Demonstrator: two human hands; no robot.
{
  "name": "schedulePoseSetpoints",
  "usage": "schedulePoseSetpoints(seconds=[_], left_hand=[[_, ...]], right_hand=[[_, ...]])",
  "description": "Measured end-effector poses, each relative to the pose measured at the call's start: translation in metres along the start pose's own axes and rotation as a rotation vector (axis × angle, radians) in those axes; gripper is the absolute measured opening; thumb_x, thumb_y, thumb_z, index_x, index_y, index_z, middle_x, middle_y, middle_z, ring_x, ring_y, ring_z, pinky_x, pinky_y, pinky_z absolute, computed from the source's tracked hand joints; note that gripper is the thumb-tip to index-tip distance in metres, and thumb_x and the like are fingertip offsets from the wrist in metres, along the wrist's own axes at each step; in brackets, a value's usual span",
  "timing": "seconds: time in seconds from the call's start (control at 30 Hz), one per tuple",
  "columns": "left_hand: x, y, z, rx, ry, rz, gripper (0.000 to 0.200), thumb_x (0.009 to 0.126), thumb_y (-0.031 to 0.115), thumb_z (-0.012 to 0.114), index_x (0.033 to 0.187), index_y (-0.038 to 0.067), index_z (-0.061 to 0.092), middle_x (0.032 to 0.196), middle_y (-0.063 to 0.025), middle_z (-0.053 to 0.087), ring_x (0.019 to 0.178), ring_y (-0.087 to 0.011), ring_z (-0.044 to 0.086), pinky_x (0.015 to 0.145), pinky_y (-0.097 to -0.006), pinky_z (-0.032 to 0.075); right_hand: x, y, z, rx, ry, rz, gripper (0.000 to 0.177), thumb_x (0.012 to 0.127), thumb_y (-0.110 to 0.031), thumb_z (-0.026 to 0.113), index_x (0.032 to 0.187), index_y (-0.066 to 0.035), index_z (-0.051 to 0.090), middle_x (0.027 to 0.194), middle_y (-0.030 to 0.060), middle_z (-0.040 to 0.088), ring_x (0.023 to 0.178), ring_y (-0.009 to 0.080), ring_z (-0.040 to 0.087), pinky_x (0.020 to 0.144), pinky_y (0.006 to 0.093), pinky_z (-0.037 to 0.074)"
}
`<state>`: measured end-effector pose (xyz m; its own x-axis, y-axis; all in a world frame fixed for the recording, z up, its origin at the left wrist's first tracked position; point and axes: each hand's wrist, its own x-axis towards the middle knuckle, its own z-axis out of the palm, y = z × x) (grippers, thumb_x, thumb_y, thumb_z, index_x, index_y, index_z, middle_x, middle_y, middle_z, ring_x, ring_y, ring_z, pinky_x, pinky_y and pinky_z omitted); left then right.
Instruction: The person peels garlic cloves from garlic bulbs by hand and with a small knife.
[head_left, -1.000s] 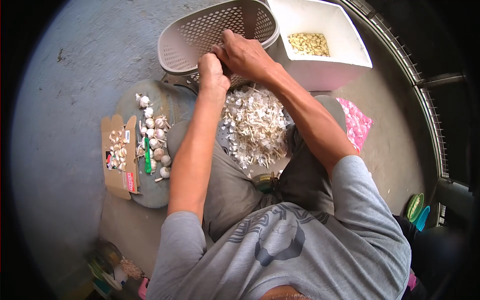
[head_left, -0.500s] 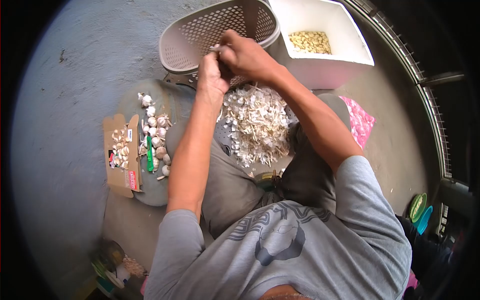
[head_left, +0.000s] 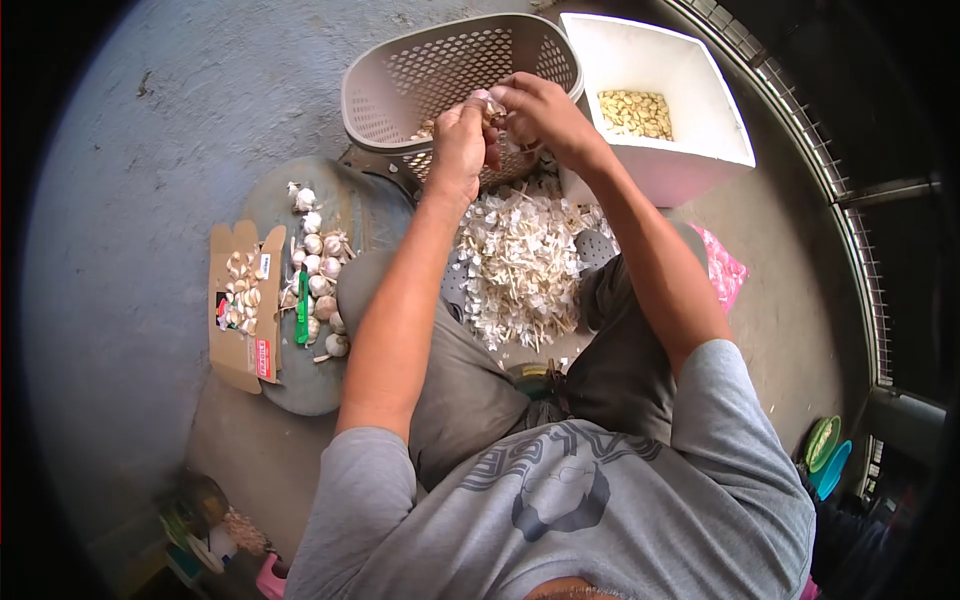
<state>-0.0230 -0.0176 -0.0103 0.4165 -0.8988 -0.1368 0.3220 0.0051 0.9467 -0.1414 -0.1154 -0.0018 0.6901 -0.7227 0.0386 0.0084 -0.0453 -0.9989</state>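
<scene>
- The left hand (head_left: 458,140) and the right hand (head_left: 540,112) meet above the basket (head_left: 420,70), with the fingers pinched narrow on a small garlic piece (head_left: 493,106).
- The peeling step seems in hand; the next move calls for a firm grip on the loose skin.

1 head-worn view, steeply downward, close

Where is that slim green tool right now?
In the head view, the green tool lies at the person's left, among the garlic bulbs on the round grey board, beside the cardboard box.
</scene>
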Motion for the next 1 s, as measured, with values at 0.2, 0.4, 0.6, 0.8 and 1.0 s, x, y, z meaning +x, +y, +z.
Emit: schedulePoseSetpoints(seconds=[0.2, 0.4, 0.6, 0.8, 1.0], left_hand=[[-0.001, -0.001, -0.003, 0.047, -0.022, 0.008, 0.036, 0.108, 0.038, 0.052, 0.095, 0.006, 0.065, 0.072, -0.0011, 0.056, 0.050, -0.0095, 0.050, 0.040, -0.0274, 0.040], [-0.004, -0.001, -0.001, 0.004, -0.044, 0.064, 0.036, 0.108, 0.037, 0.054, 0.095, 0.005, 0.064, 0.076, -0.0015, 0.057, 0.052, -0.0101, 0.051, 0.041, -0.0265, 0.041], [-0.001, -0.004, -0.004, -0.019, -0.011, 0.077, 0.033, 0.108, 0.033, 0.054, 0.091, 0.006, 0.065, 0.068, 0.0022, 0.055, 0.049, -0.0063, 0.048, 0.039, -0.0227, 0.039], [-0.005, 0.003, -0.010, 0.002, -0.047, -0.033, 0.029, 0.108, 0.032, 0.056, 0.093, 0.008, 0.065, 0.064, 0.0032, 0.051, 0.047, -0.0055, 0.042, 0.038, -0.0231, 0.033], [-0.006, 0.010, -0.007, -0.059, 0.016, 0.013, 0.032, 0.105, 0.035, 0.061, 0.093, 0.006, 0.066, 0.065, 0.0032, 0.051, 0.047, -0.0055, 0.045, 0.038, -0.0221, 0.036]], right_hand=[[-0.014, -0.008, 0.002, -0.171, 0.001, -0.117, 0.024, 0.097, -0.023, 0.071, 0.093, -0.001, 0.065, 0.074, 0.0027, 0.064, 0.061, 0.0092, 0.055, 0.054, 0.0280, 0.044], [-0.011, -0.001, 0.001, -0.039, 0.043, -0.090, 0.019, 0.098, -0.017, 0.068, 0.086, -0.002, 0.065, 0.070, 0.0013, 0.061, 0.062, 0.0073, 0.053, 0.055, 0.0267, 0.043], [-0.014, -0.004, 0.010, -0.229, 0.096, -0.187, 0.015, 0.094, -0.013, 0.069, 0.088, 0.001, 0.066, 0.069, 0.0028, 0.062, 0.062, 0.0064, 0.054, 0.053, 0.0271, 0.043], [-0.017, -0.010, 0.001, -0.125, -0.027, -0.056, 0.018, 0.096, -0.017, 0.068, 0.085, -0.003, 0.065, 0.066, -0.0034, 0.054, 0.058, 0.0045, 0.048, 0.051, 0.0243, 0.039], [-0.012, -0.016, -0.013, -0.115, -0.111, 0.023, 0.013, 0.095, -0.012, 0.067, 0.087, -0.002, 0.066, 0.069, -0.0018, 0.057, 0.061, 0.0050, 0.052, 0.053, 0.0241, 0.042]])
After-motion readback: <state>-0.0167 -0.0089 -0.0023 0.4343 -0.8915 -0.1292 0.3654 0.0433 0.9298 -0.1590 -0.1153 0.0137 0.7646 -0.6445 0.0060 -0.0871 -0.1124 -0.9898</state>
